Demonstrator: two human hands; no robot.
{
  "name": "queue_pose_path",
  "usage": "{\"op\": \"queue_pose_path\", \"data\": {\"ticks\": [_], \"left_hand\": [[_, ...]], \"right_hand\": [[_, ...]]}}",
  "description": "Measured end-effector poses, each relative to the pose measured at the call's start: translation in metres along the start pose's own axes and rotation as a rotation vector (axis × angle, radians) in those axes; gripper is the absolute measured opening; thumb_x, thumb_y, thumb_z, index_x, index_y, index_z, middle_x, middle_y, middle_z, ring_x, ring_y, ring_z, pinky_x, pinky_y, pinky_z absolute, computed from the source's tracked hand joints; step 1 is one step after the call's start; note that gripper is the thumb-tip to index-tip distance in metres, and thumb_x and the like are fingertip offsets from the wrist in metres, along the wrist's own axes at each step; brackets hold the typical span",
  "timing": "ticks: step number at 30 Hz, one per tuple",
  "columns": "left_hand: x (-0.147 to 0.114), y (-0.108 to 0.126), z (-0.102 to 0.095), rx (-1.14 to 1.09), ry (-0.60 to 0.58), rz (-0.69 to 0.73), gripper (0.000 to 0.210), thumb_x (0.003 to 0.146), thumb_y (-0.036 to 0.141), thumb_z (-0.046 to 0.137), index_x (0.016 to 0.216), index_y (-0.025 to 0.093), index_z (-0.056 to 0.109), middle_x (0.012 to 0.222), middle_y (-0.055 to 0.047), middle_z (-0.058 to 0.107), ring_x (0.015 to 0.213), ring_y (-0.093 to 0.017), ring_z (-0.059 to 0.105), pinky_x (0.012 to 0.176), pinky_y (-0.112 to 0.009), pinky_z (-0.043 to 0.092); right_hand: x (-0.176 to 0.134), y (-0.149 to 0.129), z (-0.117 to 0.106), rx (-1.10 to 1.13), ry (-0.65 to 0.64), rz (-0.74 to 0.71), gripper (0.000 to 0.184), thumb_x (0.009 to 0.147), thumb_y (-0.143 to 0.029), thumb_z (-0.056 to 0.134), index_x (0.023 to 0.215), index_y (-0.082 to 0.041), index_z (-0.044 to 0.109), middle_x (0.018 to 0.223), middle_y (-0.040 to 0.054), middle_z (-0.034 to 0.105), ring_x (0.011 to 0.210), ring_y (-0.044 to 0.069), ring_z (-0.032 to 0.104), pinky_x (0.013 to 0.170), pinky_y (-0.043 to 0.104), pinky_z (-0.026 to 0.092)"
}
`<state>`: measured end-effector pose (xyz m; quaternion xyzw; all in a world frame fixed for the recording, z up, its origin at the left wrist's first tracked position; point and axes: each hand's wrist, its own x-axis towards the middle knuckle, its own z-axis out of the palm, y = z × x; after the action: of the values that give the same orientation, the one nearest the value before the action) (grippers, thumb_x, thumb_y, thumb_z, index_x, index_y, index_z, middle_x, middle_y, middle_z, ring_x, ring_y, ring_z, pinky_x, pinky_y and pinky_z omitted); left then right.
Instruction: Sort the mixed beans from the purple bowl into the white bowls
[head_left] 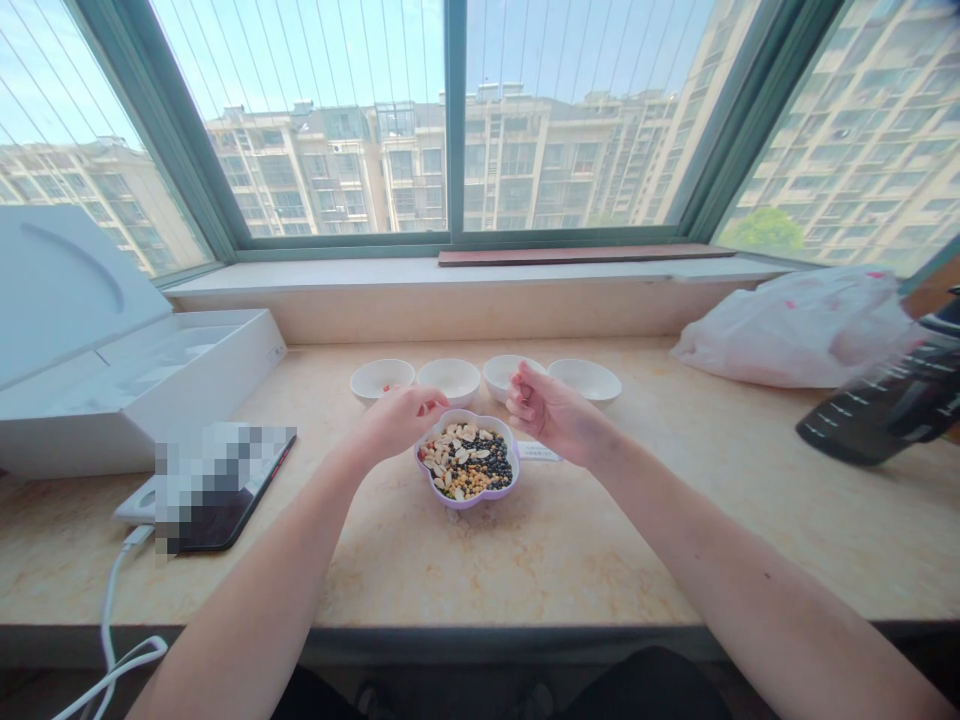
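Observation:
In the middle of the counter stands a flower-shaped bowl (477,501) with a purple rim. Pale peanut-like kernels (461,452), black beans (491,462) and small yellow grains (466,488) lie in it. My left hand (401,415) hovers at its upper left edge, fingers bent and drawn together; anything between them is hidden. Above its upper right edge, my right hand (551,410) is raised with fingertips pinched in front of the third white bowl (495,372). I cannot make out what the pinch holds. Small reddish bits (386,388) show in the leftmost white bowl (367,380).
Two more white bowls, the second (450,380) and the rightmost (592,380), complete the row. An open white box (202,370) and a phone (240,500) with a white cable (112,600) lie left. A plastic bag (795,330) and a dark bottle (862,410) are right.

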<state>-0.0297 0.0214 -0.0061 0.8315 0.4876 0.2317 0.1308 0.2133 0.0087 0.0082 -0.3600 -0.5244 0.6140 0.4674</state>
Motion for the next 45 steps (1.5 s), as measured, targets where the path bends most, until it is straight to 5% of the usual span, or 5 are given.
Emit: {"op": "queue_pose_path", "data": {"ticks": [5,15,21,36,45], "left_hand": [[-0.001,0.004,0.001,0.005,-0.012,0.014,0.026,0.093,0.028,0.051,0.097,0.022,0.076,0.082,-0.004,0.075,0.073,-0.016,0.066,0.064,-0.025,0.047],[-0.002,0.008,0.0,0.049,-0.063,0.081,0.021,0.091,0.026,0.055,0.094,0.021,0.076,0.076,-0.002,0.073,0.066,-0.014,0.064,0.062,-0.026,0.043],[-0.002,0.007,0.0,0.057,-0.074,0.078,0.021,0.092,0.027,0.055,0.096,0.021,0.075,0.078,-0.002,0.073,0.068,-0.015,0.065,0.061,-0.025,0.045],[-0.004,0.019,0.004,-0.011,-0.117,0.093,0.023,0.089,0.028,0.056,0.096,0.023,0.078,0.079,-0.003,0.072,0.076,-0.017,0.067,0.066,-0.024,0.053],[-0.004,0.019,0.004,0.033,-0.149,0.075,0.021,0.087,0.026,0.058,0.092,0.023,0.078,0.083,-0.003,0.074,0.073,-0.016,0.066,0.062,-0.024,0.048]], "right_hand": [[0.001,0.004,-0.005,-0.097,-0.019,-0.073,0.048,0.07,-0.063,0.077,0.077,-0.02,0.057,0.063,-0.005,0.047,0.056,0.009,0.036,0.053,0.026,0.031],[0.007,0.01,-0.018,-0.818,0.272,-0.424,0.026,0.084,-0.045,0.069,0.085,-0.019,0.073,0.084,0.0057,0.071,0.065,0.015,0.053,0.065,0.033,0.044],[0.012,0.013,-0.026,-0.954,0.288,-0.526,0.022,0.088,-0.04,0.065,0.083,-0.02,0.073,0.09,0.0066,0.073,0.067,0.016,0.056,0.066,0.033,0.046],[0.046,0.017,-0.062,-1.38,0.347,-0.377,0.025,0.095,-0.028,0.056,0.094,-0.017,0.078,0.101,0.0106,0.074,0.091,0.024,0.067,0.082,0.035,0.045],[0.048,0.022,-0.066,-1.386,0.32,-0.377,0.023,0.091,-0.022,0.057,0.099,-0.017,0.078,0.108,0.0101,0.075,0.096,0.025,0.067,0.088,0.035,0.046]]}}
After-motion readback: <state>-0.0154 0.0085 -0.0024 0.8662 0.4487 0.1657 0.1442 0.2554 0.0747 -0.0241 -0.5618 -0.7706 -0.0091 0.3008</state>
